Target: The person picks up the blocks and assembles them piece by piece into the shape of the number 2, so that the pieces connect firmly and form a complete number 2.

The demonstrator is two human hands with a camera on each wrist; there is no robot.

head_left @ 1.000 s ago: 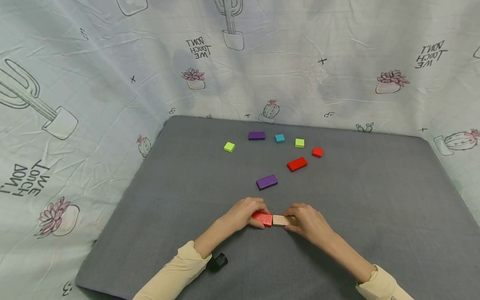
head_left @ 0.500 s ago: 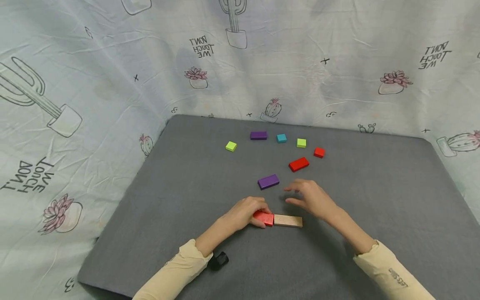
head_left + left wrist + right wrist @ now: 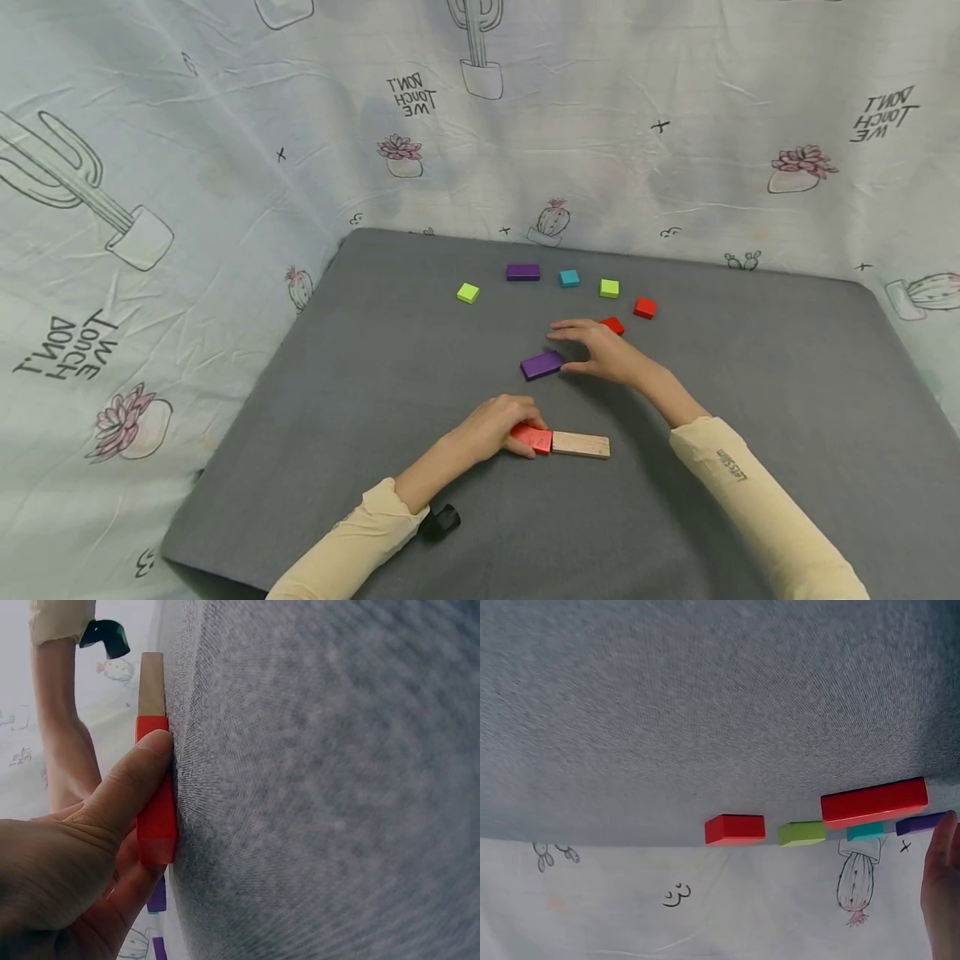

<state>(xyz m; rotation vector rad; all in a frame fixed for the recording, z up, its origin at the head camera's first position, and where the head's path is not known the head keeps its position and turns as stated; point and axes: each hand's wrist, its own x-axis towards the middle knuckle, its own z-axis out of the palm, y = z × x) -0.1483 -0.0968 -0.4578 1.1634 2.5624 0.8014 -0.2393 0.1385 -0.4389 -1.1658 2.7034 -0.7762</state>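
Two lime blocks point(image 3: 468, 293), purple point(image 3: 540, 365) beside right fingers point(image 3: 577, 333)

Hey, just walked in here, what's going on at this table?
Someone's left hand holds a red block on the grey table, end to end with a wooden block. Their right hand grips nothing and is beside a purple block; whether it touches that block is hard to tell. Other blocks lie farther back.

Grey table point(image 3: 442, 358); behind it, pale cloth point(image 3: 585, 150) with cacti point(image 3: 476, 50) and seemingly mirrored lettering point(image 3: 412, 95)
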